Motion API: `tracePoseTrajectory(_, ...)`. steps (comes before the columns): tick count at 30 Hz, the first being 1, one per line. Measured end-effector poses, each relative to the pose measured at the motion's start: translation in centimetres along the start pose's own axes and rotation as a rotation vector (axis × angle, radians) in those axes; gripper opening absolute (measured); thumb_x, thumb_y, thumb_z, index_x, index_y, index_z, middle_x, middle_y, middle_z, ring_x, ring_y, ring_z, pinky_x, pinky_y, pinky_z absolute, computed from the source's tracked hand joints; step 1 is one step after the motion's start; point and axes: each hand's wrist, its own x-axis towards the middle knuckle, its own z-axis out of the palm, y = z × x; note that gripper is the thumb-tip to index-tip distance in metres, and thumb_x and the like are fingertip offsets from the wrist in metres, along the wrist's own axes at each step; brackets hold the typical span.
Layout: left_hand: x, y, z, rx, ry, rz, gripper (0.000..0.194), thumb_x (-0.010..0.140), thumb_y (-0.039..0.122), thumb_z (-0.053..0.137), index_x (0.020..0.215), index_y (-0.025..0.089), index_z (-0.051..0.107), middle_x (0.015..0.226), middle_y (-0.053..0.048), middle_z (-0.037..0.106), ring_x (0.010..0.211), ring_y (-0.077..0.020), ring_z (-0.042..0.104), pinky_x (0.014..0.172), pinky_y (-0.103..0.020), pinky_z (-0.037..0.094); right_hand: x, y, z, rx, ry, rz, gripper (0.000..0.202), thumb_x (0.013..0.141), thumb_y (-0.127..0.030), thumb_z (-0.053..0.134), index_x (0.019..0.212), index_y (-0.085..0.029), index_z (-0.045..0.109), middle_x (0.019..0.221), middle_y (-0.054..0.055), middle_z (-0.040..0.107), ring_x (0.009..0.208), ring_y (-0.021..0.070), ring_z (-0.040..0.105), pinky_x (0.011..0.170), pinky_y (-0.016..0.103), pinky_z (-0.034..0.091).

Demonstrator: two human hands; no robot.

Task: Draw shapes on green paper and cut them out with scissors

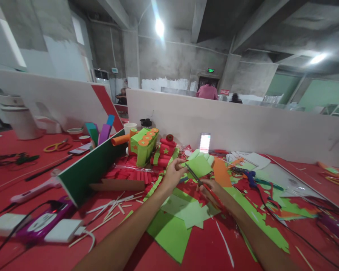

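My left hand (175, 174) pinches the left edge of a light green sheet of paper (200, 166), its fingers closed. In my right hand (210, 190) is a pair of scissors (217, 199) with red handles. Their dark blades point up and left, lying over the green paper close to my left fingers. Below both hands lie a pale green star-shaped piece (194, 215) and a brighter green sheet (169, 229). Beyond my left hand stand a green and orange paper model (144, 145) and red rolls with a star band (166, 152).
A green board (87, 167) stands upright at left, near a purple power strip (45, 222) and thin sticks (113, 210). A blue glue gun (250, 177) and its cord lie among paper scraps at right. A white partition (169, 113) closes off the back.
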Motion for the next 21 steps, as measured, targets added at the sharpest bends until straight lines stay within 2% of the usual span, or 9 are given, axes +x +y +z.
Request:
tracePoseTrajectory(11, 0.16, -0.01, -0.03, -0.027, -0.004, -0.015, 0.032, 0.065, 0.032, 0.074, 0.090, 0.019, 0.058, 0.063, 0.004, 0.056, 0.069, -0.0147, 0.064, 0.056, -0.021, 0.045, 0.22, 0.47, 0.19, -0.008, 0.016, 0.001, 0.052, 0.087, -0.061, 0.045, 0.080, -0.013, 0.063, 0.063, 0.000, 0.052, 0.053, 0.0108, 0.046, 0.046, 0.022, 0.034)
tracePoseTrajectory(21, -0.04, 0.23, -0.04, 0.001, -0.008, -0.006, 0.026, 0.068, 0.027, 0.068, 0.090, 0.020, 0.058, 0.066, 0.003, 0.059, 0.070, -0.0147, 0.064, 0.058, -0.021, 0.046, 0.39, 1.06, 0.39, -0.062, 0.047, -0.005, 0.049, 0.088, -0.057, 0.044, 0.081, -0.014, 0.065, 0.067, 0.002, 0.058, 0.058, 0.0148, 0.054, 0.051, 0.025, 0.041)
